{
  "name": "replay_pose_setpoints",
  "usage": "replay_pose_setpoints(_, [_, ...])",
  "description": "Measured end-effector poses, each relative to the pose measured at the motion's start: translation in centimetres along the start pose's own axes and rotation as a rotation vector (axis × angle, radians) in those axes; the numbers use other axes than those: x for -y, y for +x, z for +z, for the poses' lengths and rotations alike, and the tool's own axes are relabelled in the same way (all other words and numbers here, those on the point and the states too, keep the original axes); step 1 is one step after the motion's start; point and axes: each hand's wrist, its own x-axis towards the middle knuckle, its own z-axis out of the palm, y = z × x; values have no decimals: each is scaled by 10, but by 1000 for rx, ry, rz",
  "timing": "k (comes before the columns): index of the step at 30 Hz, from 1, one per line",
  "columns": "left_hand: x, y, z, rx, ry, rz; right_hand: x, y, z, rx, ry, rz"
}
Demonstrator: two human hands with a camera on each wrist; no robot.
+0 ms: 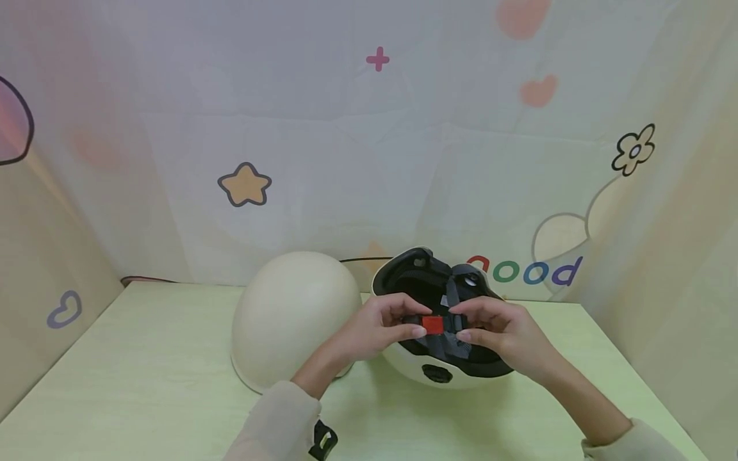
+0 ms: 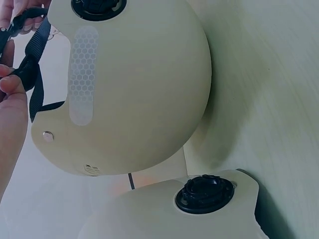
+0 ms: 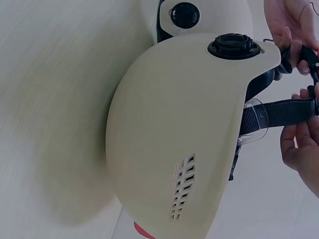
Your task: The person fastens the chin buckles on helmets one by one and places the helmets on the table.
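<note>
A cream helmet [image 1: 403, 366] lies upside down on the table, its black lining facing up. Over its opening, a chin strap buckle with a red part [image 1: 433, 324] is held level between both hands. My left hand [image 1: 375, 328] pinches the buckle's left end between thumb and fingers. At the other end, my right hand [image 1: 503, 330] grips the dark side of the buckle in the same manner. The black chin strap [image 3: 289, 112] runs taut from the shell up to the fingers in the right wrist view.
Left of the hands, a second cream helmet [image 1: 296, 307] stands dome up, close beside the first. A small black piece [image 1: 324, 440] lies at the table's front by the left sleeve. A printed cloth [image 1: 323, 160] hangs behind the pale table [image 1: 155, 358], with a dark cable along the back edge.
</note>
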Motion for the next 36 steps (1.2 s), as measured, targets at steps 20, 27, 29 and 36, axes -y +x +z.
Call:
replay_pose_setpoints(20, [-5, -5, -1, -25, -10, -52, 3, 2, 4, 23, 46, 12])
replay_pose_setpoints(27, [-5, -3, 2, -12, -7, -25, 6, 0, 8, 12, 61, 23])
replay_pose_setpoints(29, [-5, -3, 4, -4, -14, -6, 8, 0, 9, 11, 75, 19])
replay_pose_setpoints(36, [-9, -2, 4, -13, -33, -28, 12, 2, 9, 5, 65, 10])
